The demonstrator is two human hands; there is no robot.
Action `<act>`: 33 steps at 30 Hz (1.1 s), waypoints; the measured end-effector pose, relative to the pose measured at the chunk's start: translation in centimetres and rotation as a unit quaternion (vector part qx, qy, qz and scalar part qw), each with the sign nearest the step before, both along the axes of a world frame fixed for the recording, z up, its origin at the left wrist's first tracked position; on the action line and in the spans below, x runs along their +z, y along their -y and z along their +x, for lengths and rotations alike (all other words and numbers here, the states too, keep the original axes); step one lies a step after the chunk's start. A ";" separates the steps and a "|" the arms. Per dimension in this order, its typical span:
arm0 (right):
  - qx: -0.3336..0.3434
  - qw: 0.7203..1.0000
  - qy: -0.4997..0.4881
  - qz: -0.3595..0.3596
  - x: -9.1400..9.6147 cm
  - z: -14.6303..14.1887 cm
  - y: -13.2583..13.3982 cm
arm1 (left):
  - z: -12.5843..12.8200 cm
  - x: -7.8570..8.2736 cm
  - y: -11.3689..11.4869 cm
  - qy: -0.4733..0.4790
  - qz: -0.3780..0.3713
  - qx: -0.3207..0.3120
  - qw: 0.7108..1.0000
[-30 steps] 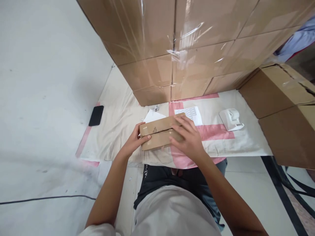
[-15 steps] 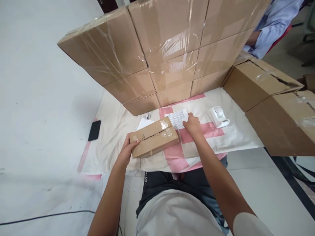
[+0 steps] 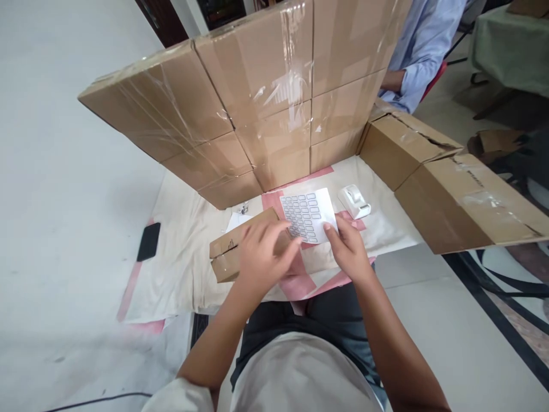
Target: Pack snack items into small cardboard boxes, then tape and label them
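Observation:
A white sheet of labels (image 3: 305, 217), printed with rows of small rounded rectangles, is tilted up off the cloth. My right hand (image 3: 348, 246) pinches its right edge between thumb and fingers. My left hand (image 3: 266, 252) hovers at the sheet's left side, thumb and fingers apart, holding nothing. Partly hidden behind my left hand, a small taped cardboard box (image 3: 223, 257) lies on the pink and cream cloth (image 3: 180, 252). To the right of the sheet stands a white tape dispenser (image 3: 354, 201).
A tall wall of taped cardboard boxes (image 3: 274, 86) closes off the back. More cardboard (image 3: 429, 171) flanks the right. A black phone (image 3: 148, 241) lies at the left edge, by the white wall. Another person's blue sleeve (image 3: 422, 57) shows beyond the boxes.
My right hand has lifted the label sheet. My left hand has let go of the box and moved right to the sheet. The view has shifted slightly to the right.

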State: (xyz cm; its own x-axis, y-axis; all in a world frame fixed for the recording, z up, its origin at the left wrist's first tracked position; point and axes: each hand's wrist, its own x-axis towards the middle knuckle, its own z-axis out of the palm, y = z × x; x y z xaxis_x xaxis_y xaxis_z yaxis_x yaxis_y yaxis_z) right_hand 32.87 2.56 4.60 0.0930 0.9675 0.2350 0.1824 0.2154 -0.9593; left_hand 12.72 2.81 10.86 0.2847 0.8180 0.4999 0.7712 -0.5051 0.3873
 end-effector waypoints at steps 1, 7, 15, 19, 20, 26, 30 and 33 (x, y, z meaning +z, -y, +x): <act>0.015 1.000 -0.007 0.009 0.6 0.0 0.8 | 1.4 0.2 -0.2 -0.004 0.006 -0.028 1.000; 0.084 0.990 -0.077 0.078 1.7 0.8 3.3 | 4.3 1.0 -0.8 0.000 0.087 -0.095 0.992; 0.115 0.986 -0.063 0.099 2.7 1.0 4.6 | 4.2 0.6 0.9 -0.077 0.205 -0.093 0.971; 0.057 0.994 -0.070 0.066 2.2 0.3 5.5 | 4.2 0.5 1.3 -0.056 0.213 -0.078 0.972; 0.025 0.995 -0.081 0.048 1.8 0.3 5.5 | 4.1 0.5 1.3 -0.034 0.206 -0.071 0.975; -0.137 0.984 -0.100 -0.055 -1.9 2.6 -0.2 | 2.2 0.5 1.4 0.173 0.017 -0.005 0.985; -0.259 0.966 0.024 -0.009 -3.4 3.5 -4.0 | 0.7 -0.1 1.6 0.176 -0.024 0.025 0.984; -0.242 0.969 0.042 0.014 -3.2 1.6 -2.3 | -0.4 -1.2 1.9 0.106 0.031 -0.003 0.994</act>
State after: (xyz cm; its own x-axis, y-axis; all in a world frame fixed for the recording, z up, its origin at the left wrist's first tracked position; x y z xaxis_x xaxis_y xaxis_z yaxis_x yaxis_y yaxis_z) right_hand 34.45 4.83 1.44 0.5139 0.8087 0.2863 0.3457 0.1101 -0.9318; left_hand 12.37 0.94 9.70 0.1723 0.7821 0.5989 0.6727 -0.5375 0.5085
